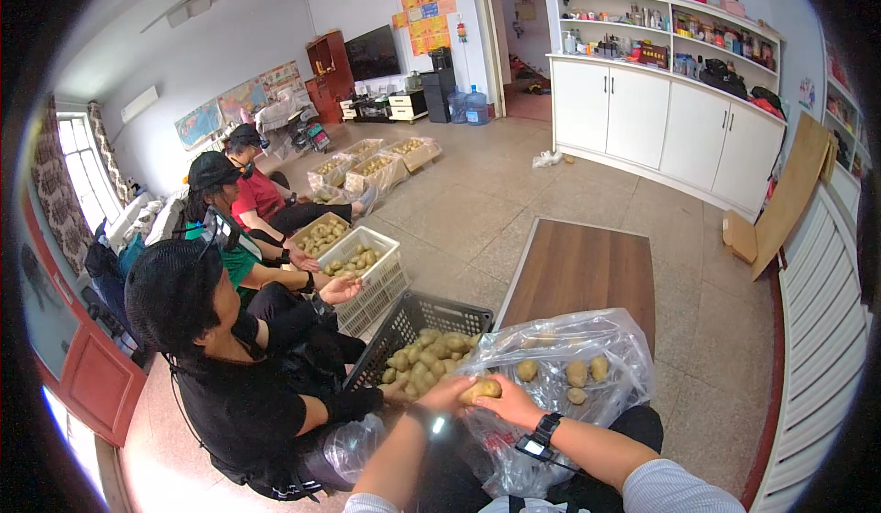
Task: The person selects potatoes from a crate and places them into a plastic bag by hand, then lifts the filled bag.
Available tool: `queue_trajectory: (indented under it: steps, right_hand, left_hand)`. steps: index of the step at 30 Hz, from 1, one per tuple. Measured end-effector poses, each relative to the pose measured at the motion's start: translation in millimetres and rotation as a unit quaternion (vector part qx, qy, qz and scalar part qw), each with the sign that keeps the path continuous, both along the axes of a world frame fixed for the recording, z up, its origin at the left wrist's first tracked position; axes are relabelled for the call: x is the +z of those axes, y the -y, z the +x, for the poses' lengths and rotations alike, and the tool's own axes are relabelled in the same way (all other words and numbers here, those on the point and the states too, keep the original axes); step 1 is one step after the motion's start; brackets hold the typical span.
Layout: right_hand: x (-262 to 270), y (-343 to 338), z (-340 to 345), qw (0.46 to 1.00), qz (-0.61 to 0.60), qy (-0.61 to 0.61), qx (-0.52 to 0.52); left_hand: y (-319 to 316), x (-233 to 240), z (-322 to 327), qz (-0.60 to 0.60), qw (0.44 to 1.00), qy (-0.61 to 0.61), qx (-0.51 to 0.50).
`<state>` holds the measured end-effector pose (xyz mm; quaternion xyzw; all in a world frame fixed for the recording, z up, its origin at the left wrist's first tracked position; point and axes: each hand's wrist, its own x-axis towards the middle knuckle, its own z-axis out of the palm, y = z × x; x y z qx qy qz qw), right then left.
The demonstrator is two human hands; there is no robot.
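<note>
A yellowish potato (482, 392) is held between my left hand (442, 396) and my right hand (517, 404), above the near left edge of a clear plastic bag (606, 334). The bag is spread wide, and whatever supports it from below is hidden. Several loose potatoes (577, 374) lie on its plastic, to the right of my hands. Left of the bag stands a black slatted plastic crate (447, 305) with a heap of potatoes (430, 358) inside. A co-worker's hand (396, 392) reaches to the crate's near edge, close to my left hand.
A low wooden-topped table (585, 265) lies beyond the bag. On my left sit several co-workers, the nearest in a black top (234, 410). A white crate (372, 293), a cardboard box (320, 235) and lined boxes (378, 169) hold potatoes. White cabinets (619, 114) line the far wall.
</note>
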<state>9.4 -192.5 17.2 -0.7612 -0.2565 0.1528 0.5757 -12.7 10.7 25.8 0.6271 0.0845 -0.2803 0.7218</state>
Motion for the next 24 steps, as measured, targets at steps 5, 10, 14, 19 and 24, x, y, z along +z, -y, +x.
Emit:
queue_trajectory:
  steps: [5,10,14,19,24]
  right_hand:
    - [-2.8,1.8,1.1,0.999,-0.012,0.031,0.016]
    - [-2.4,3.4,2.6,0.997,-0.046,0.064,0.023]
    - [-23.8,0.5,8.5,0.999,-0.013,0.037,0.025]
    - [-25.1,2.8,5.1,0.996,-0.007,-0.094,0.007]
    - [-67.4,49.0,24.0,0.970,-0.157,0.119,-0.145]
  left_hand:
    - [-7.4,-7.1,-0.8,-0.013,1.000,0.004,0.004]
    - [-8.9,-1.5,-2.0,-0.044,0.999,-0.013,0.019]
    - [-11.6,-6.9,0.4,-0.035,0.999,-0.009,0.020]
    - [-7.2,-5.0,-1.8,-0.062,0.995,-0.001,0.077]
    - [-13.1,-22.2,15.5,-0.116,0.965,-0.008,0.235]
